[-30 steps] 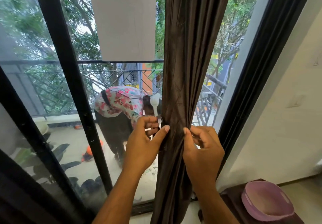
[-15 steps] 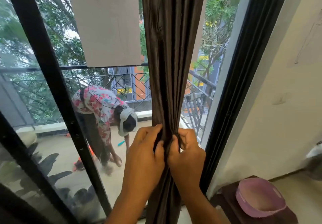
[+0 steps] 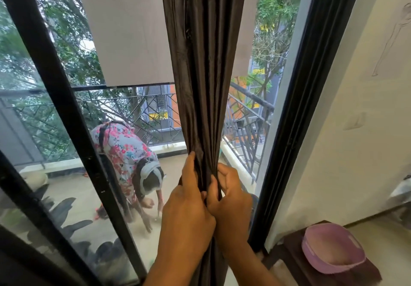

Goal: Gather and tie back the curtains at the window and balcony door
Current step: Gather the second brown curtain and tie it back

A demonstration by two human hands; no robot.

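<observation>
Since the curtain (image 3: 204,74) hangs straight down against the glass door (image 3: 66,130), its long axis runs vertically right between the hands. Left hand (image 3: 186,210) and right hand (image 3: 231,203) are about level, knuckles touching, both clamped tight on the bunched fabric. Can't see any tie-back, so whether a knot has started is anyone's guess.

You are bunching the dark brown curtain (image 3: 204,85) at centre frame, your left hand (image 3: 186,210) and right hand (image 3: 231,205) clenching around its folds, knuckles touching. At lower right, a purple bowl (image 3: 333,249) is sitting on a dark stand (image 3: 311,270).
</observation>
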